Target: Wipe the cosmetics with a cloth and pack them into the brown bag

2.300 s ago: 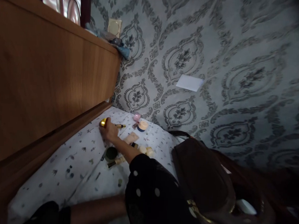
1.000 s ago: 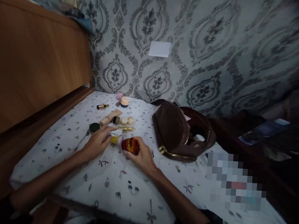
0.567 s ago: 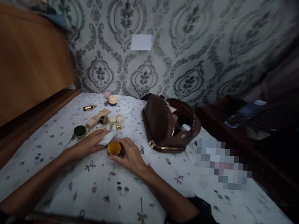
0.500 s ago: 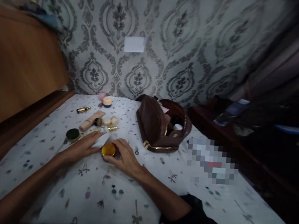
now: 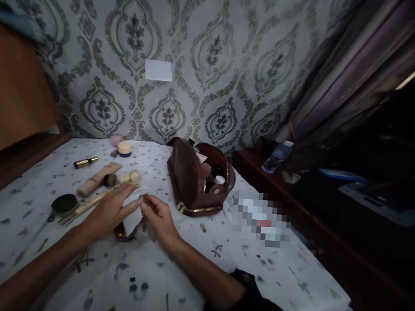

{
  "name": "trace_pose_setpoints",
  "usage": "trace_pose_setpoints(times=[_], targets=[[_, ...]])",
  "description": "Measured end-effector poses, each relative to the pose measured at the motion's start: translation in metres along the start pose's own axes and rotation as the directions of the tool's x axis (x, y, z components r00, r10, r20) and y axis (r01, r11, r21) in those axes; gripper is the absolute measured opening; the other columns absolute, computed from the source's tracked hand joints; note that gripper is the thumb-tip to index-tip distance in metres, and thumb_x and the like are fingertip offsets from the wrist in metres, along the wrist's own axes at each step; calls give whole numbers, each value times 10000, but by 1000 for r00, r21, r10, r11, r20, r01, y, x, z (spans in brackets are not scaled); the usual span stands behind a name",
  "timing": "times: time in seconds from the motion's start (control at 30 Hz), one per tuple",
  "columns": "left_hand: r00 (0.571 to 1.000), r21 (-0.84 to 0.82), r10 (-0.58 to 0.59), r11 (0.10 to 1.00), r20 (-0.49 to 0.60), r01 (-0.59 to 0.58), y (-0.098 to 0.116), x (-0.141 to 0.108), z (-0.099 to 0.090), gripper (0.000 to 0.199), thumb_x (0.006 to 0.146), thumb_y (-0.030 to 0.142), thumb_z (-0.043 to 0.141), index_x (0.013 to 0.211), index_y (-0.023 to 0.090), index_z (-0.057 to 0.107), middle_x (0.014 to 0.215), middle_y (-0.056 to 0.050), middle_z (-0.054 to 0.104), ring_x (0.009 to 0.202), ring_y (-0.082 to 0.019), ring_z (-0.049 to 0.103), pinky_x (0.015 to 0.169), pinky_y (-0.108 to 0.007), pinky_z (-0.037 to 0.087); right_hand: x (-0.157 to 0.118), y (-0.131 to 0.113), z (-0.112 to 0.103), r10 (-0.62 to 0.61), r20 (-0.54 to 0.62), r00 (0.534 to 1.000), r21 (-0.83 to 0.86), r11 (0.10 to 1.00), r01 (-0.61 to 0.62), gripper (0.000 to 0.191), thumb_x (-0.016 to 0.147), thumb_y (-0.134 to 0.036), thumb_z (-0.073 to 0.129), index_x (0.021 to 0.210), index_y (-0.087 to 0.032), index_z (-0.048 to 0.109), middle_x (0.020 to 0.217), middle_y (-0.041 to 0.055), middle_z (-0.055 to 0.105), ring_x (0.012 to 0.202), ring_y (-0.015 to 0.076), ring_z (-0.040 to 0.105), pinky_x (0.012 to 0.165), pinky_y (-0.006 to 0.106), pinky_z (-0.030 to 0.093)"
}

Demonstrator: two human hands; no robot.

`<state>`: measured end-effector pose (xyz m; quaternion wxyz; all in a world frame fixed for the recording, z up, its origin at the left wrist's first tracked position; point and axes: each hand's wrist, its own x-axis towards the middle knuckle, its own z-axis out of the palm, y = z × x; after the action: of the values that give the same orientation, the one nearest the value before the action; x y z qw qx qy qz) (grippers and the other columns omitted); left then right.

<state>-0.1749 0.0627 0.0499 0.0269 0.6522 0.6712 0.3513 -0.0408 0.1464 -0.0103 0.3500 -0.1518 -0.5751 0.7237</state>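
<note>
A crumpled white tissue hangs between my hands over a round amber jar on the cloth, covering most of it. My left hand is closed on the tissue from the left, with thumb and fingers pressed on it. From the right, the fingertips of my right hand pinch the tissue's edge. Just left of my left hand lie a slim pale brush or pencil and a dark green round lid or jar.
A brown cosmetic bag stands unzipped with several items inside. Behind my left hand lie a beige tube, a gold-and-black lipstick and a peach-lidded jar. A plastic bottle rests at the right, beyond a blurred-out item.
My right hand has let go of the amber jar and now pinches the tissue. The tissue has moved over the jar. The view has turned right.
</note>
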Motion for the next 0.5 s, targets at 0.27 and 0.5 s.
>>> trace_pose_setpoints(times=[0.27, 0.5], targets=[[990, -180, -66, 983, -127, 43, 9, -5, 9, 312, 971, 429, 399, 823, 198, 546, 814, -44, 640, 773, -204, 599, 746, -308, 464, -4, -7, 5, 137, -106, 985, 203, 973, -114, 397, 616, -446, 870, 892, -201, 723, 801, 1, 699, 680, 126, 621, 654, 252, 529], [969, -315, -203, 937, -140, 150, 12, -11, 5, 318, 967, 414, 411, 734, 203, 461, 666, 30, 502, 624, -136, 471, 620, -253, 372, -7, -14, 3, 35, -31, 999, 36, 999, -34, 361, 639, -398, 863, 897, -199, 706, 843, 6, 714, 754, 147, 653, 736, 281, 553]])
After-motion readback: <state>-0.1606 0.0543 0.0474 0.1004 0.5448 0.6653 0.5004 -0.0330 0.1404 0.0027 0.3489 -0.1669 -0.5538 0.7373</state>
